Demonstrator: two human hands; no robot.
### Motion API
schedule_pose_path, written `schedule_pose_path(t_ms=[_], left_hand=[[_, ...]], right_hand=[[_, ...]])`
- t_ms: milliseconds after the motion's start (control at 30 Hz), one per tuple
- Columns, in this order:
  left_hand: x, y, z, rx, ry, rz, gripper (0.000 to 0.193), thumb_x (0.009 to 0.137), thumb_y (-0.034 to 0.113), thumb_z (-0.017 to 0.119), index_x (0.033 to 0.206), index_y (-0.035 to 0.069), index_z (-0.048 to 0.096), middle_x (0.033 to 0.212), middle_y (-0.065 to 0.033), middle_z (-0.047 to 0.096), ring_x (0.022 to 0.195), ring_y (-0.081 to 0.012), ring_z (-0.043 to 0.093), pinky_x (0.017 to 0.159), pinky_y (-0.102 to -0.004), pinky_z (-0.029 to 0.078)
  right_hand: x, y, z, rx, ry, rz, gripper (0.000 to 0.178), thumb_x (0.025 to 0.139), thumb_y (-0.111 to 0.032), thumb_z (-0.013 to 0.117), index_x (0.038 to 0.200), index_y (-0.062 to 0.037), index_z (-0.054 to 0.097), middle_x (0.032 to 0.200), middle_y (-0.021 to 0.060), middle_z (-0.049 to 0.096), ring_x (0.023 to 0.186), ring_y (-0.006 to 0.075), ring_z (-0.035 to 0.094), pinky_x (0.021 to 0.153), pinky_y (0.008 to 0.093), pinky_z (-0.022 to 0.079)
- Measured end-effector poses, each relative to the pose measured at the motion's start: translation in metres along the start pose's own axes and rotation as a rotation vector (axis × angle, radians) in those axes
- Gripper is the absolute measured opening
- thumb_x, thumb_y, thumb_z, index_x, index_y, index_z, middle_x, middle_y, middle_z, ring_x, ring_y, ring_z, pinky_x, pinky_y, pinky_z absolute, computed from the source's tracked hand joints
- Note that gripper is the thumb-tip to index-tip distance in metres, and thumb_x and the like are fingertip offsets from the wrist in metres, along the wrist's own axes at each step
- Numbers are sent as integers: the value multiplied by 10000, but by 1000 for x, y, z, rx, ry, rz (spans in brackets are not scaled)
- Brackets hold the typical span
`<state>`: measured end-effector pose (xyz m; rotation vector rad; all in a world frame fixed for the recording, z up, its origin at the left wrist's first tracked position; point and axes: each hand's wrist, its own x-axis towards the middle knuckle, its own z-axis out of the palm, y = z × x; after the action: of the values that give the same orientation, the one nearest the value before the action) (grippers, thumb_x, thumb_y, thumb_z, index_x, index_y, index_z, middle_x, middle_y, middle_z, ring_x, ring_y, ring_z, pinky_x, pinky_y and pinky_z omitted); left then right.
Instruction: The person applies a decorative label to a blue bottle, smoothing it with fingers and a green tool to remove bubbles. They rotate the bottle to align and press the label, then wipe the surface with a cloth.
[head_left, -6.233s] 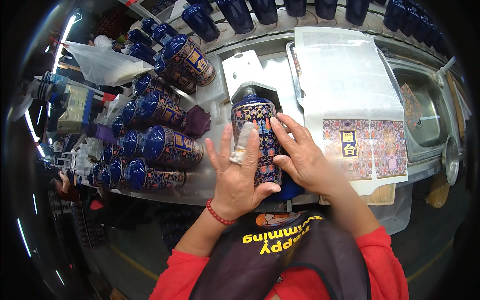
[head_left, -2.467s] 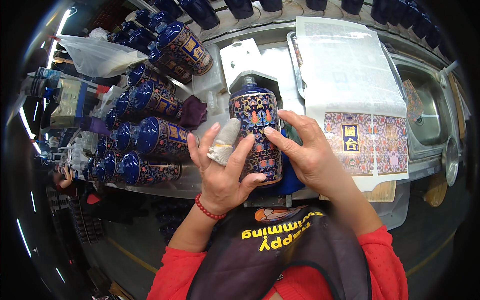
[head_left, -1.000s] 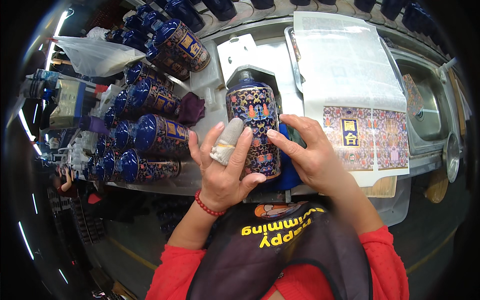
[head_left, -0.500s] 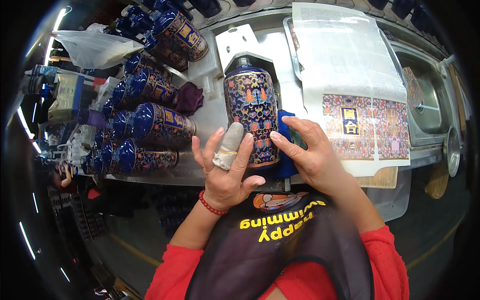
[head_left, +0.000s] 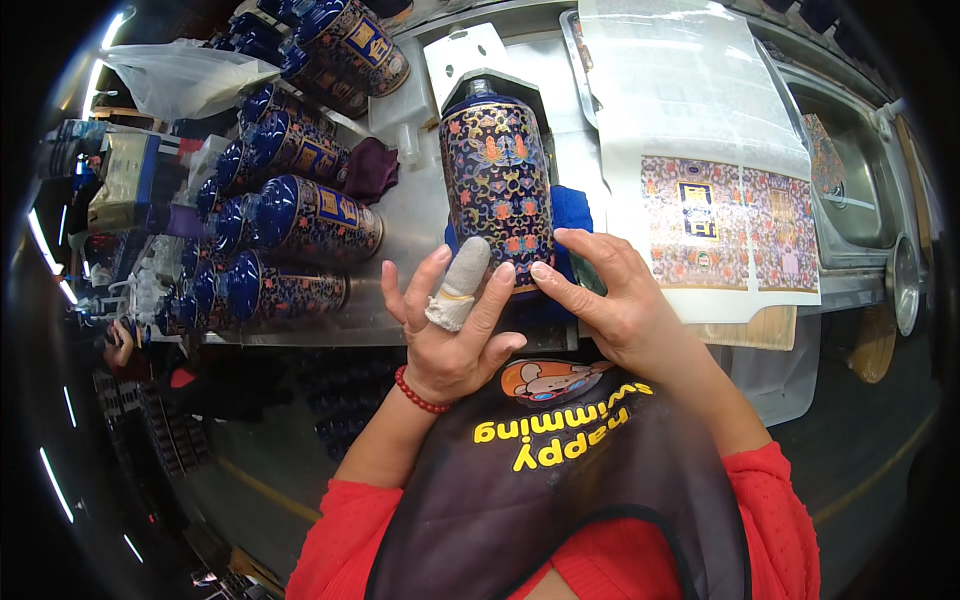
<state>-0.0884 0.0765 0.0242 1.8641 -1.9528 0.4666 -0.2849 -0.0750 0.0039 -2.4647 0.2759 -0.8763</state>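
Note:
A dark blue bottle [head_left: 497, 180] covered in a colourful floral pattern lies in front of me, its neck pointing away, in a dark angular rest [head_left: 541, 95]. Beside and beneath its near end is a blue cloth [head_left: 572, 208]. At the bottle's near left edge is my left hand [head_left: 452, 320], fingers spread, a grey cover with a yellow band on one finger. My right hand [head_left: 612, 300] is at the near right edge, thumb and fingers apart, fingertips close to the bottle's base. Neither hand grips anything. Exact contact of the fingertips is hard to make out.
Several similar blue bottles [head_left: 318, 215] lie at the left, near a dark purple cloth [head_left: 371, 170]. On the right, a printed label sheet [head_left: 730, 268] with translucent backing rests on a wooden board [head_left: 762, 330]. A metal sink [head_left: 850, 160] stands farther right.
The bottle appears higher in the view and slightly turned, with its near end farther from my hands. My fingertips have slid toward its base. Both hands remain spread.

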Motion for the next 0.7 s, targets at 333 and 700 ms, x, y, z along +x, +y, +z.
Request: schedule_pose_path(t_ms=[333, 700], left_hand=[[0, 0, -2, 16, -12, 18, 486, 1005, 560, 521, 1268, 217, 743, 1330, -60, 621, 1364, -265, 432, 1234, -577, 76], [2, -4, -2, 33, -20, 72, 448, 993, 527, 563, 1279, 225, 731, 1335, -38, 630, 1371, -248, 431, 1232, -592, 76]], right_hand=[[-6, -1, 5, -9, -8, -9, 551, 837, -43, 616, 1371, -173, 640, 1385, 183, 534, 1158, 356, 573, 962, 449, 476], [-5, -2, 7, -5, 2, 2, 538, 841, -57, 618, 1363, -183, 650, 1393, 178, 531, 1172, 351, 571, 963, 441, 475]])
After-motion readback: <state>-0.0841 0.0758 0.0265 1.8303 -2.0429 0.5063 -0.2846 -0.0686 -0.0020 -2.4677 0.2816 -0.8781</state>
